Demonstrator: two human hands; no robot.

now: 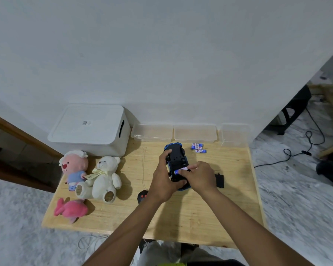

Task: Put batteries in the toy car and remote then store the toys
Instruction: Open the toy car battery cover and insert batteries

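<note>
Left hand point(164, 181) grips the upturned toy car point(176, 166) at table centre | right hand point(201, 174) pinches a battery point(181, 170) into its underside | spare batteries point(198, 147) at 1 o'clock | remote point(143, 196) at 7 o'clock

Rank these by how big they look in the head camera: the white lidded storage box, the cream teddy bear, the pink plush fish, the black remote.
1. White lidded storage box
2. Cream teddy bear
3. Pink plush fish
4. Black remote, though the left hand hides part of it.

batteries point(198, 148) lettering blurred, nothing legible
</note>
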